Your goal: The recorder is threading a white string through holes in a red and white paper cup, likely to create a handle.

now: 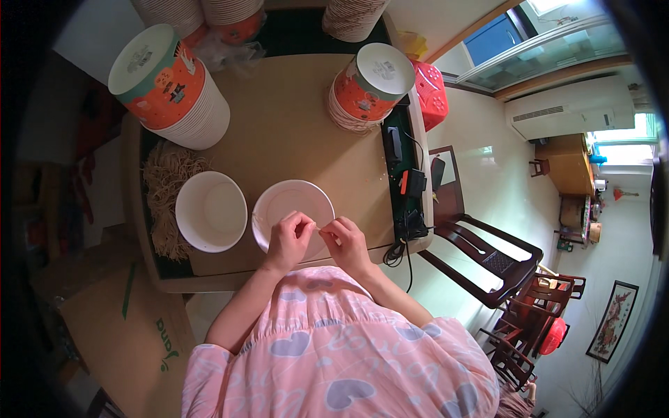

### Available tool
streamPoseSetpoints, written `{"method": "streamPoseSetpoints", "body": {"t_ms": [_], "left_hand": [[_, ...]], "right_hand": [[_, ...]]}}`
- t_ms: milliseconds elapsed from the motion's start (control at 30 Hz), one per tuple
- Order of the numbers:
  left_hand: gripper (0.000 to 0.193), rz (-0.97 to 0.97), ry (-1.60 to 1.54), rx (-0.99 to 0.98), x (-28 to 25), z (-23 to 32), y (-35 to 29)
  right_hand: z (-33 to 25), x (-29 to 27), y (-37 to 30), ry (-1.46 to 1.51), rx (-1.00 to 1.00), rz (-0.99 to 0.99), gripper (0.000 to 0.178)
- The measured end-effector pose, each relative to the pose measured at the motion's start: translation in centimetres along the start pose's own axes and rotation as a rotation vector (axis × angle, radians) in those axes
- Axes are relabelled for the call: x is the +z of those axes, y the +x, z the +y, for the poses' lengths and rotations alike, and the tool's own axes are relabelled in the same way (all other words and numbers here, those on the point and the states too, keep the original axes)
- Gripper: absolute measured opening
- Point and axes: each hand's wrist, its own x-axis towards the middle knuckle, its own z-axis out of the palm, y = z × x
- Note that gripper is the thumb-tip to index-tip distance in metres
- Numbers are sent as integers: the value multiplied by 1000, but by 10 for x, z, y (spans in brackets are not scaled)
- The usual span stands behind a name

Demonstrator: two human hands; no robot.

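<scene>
Over the near rim of a white paper bucket [289, 195], my left hand [289, 240] and my right hand [345, 244] are close together, fingertips pinched. A thin pale string [318, 228] seems to run between them; most of it is hidden by the fingers. To the left of that bucket stands another open white paper bucket [211, 212], its inside bare. Beside it, at the table's left edge, lies a loose bundle of tan strings [167, 202].
Upside-down stacks of orange and green paper buckets stand at the back left [171, 87] and back right [369, 87]. Black adapters and cables [412, 184] lie along the right edge. A cardboard box [132, 320] is at lower left, a dark wooden chair [488, 258] to the right.
</scene>
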Motion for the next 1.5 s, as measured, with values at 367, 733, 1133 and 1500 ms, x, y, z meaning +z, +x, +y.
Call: {"method": "streamPoseSetpoints", "body": {"t_ms": [367,733,1133,1500], "left_hand": [[10,-39,-86,-41,1,9,3],[40,-109,418,115,-36,20,-10],[21,108,118,-93,-39,0,-1],[21,-97,-373,-511,-28,-58,5]], "right_hand": [[-9,0,0,67,26,77,13],[17,-28,-3,13,75,227,13],[22,-17,6,176,245,225,8],[44,-30,20,556,661,9,16]]}}
